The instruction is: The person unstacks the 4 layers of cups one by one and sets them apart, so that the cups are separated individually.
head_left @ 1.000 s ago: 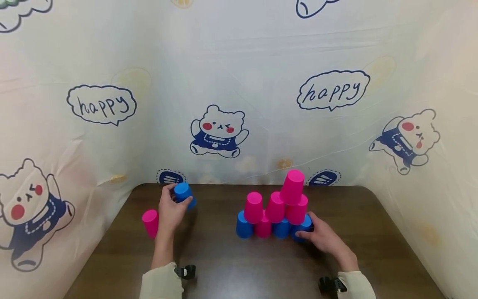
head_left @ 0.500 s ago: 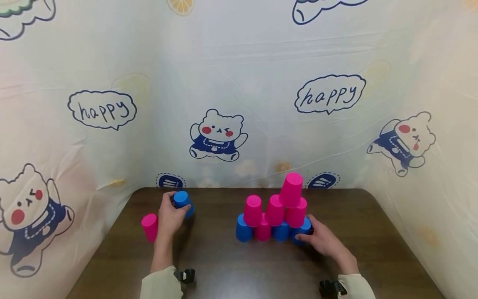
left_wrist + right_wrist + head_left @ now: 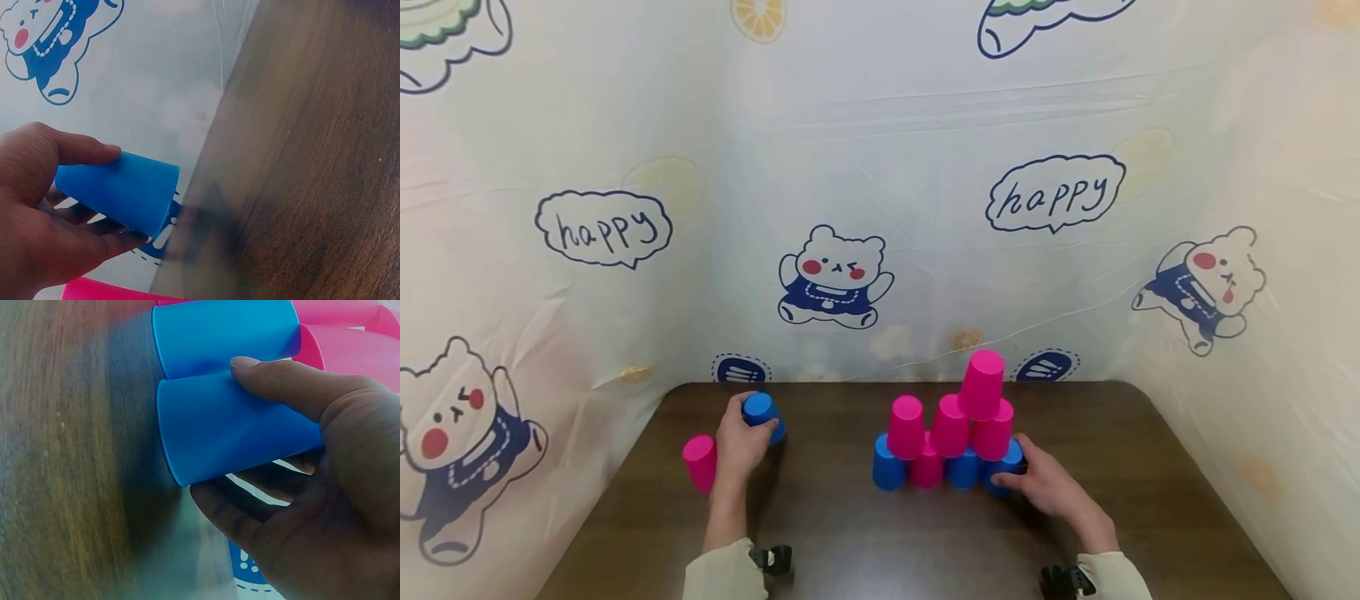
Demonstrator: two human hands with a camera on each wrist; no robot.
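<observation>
My left hand (image 3: 742, 437) holds a blue plastic cup (image 3: 763, 417), mouth down, at the back left. In the left wrist view its thumb lies along one side of the cup (image 3: 125, 190) and the fingers round the other, with the rim close over the table. Beside that wrist stands an upturned pink cup (image 3: 700, 465). My right hand (image 3: 1051, 479) grips the rightmost blue cup (image 3: 1000, 477) in the bottom row of a cup pyramid. Three pink cups (image 3: 906, 429) form the middle row, and a single pink cup (image 3: 982, 385) tops the right pair.
The bottom row also has a blue cup (image 3: 889, 463) at its left end, a pink cup (image 3: 927, 465) and another blue cup (image 3: 962, 471). All stand on a dark wooden table (image 3: 865, 542). A printed curtain (image 3: 925, 150) hangs right behind the table's back edge.
My left hand has lowered the blue cup slightly and drawn it a little nearer. The right hand keeps its grip, and the pyramid stands unchanged. The head view has tilted up a bit.
</observation>
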